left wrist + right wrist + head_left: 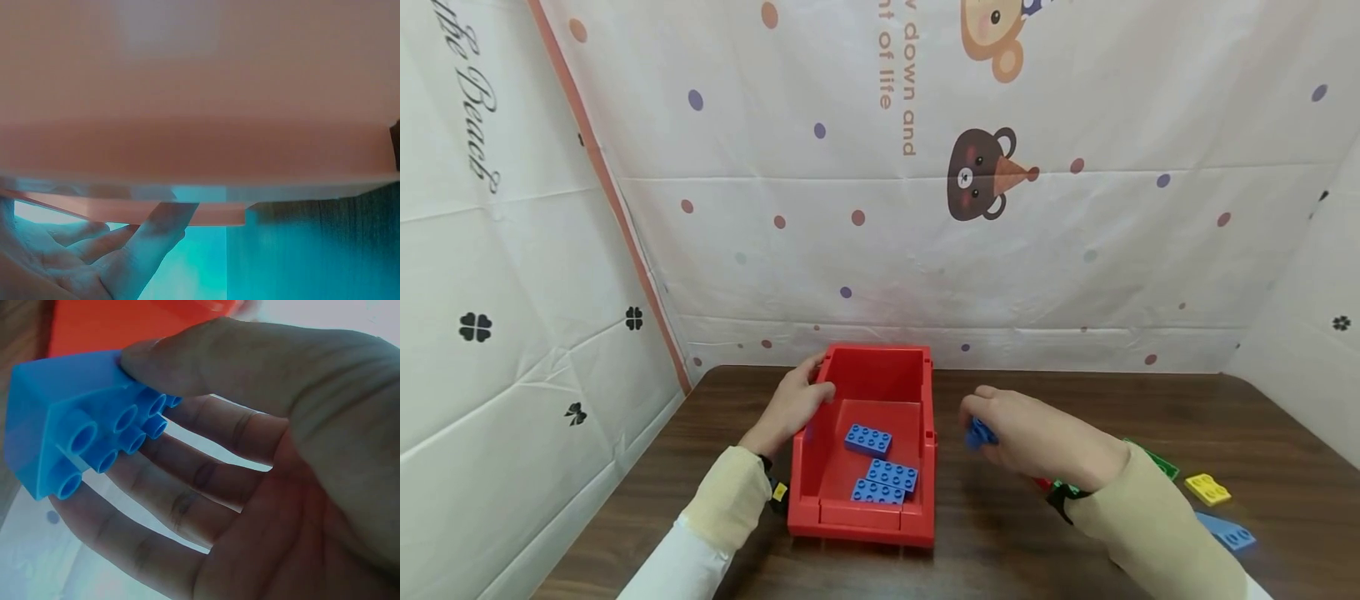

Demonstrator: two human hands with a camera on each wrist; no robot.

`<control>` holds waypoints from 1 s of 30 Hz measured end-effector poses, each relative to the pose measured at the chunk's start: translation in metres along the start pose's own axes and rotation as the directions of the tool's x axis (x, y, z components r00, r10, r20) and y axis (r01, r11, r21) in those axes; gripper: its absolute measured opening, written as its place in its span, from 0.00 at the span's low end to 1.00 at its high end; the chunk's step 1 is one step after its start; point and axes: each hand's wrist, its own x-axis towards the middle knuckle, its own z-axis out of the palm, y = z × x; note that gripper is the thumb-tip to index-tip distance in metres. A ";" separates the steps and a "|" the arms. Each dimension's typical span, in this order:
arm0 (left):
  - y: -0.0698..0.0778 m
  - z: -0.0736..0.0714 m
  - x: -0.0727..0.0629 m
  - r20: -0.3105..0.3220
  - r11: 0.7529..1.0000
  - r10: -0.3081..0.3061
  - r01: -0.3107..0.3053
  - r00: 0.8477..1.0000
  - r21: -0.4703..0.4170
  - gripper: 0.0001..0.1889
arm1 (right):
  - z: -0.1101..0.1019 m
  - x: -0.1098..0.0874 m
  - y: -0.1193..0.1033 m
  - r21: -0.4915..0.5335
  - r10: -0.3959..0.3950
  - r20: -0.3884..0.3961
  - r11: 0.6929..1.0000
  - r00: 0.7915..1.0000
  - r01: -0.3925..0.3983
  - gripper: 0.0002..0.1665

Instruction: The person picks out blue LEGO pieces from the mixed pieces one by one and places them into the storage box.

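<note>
A red plastic bin (861, 512) stands on the dark wooden table. My left hand (793, 404) grips its left wall toward the far end, the thumb hooked over the rim; in the left wrist view the bin's side fills the upper part, above the left hand (106, 256). Inside lie a blue building brick (868, 439) and two more blue bricks (891, 473) close together nearer the front. To the right of the bin, my right hand (1037, 433) pinches a blue eight-stud brick (69, 394) between thumb and fingertips, its studs turned toward the palm.
At the right lie a yellow brick (1207, 489), a light blue sloped piece (1225, 531) and a green piece (1161, 462). Red and green pieces show partly under my right wrist. A printed white cloth (880, 258) hangs behind the table.
</note>
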 end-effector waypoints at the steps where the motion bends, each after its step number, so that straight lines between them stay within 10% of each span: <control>1: 0.000 0.000 0.000 0.001 1.000 0.000 0.000 1.000 -0.001 0.42 | -0.002 0.001 -0.002 0.003 -0.001 -0.006 1.000 1.000 0.001 0.21; 30: -0.003 0.000 0.004 -0.004 1.000 0.011 -0.011 1.000 0.005 0.38 | -0.037 0.035 -0.048 0.089 -0.042 -0.154 0.994 0.987 0.057 0.23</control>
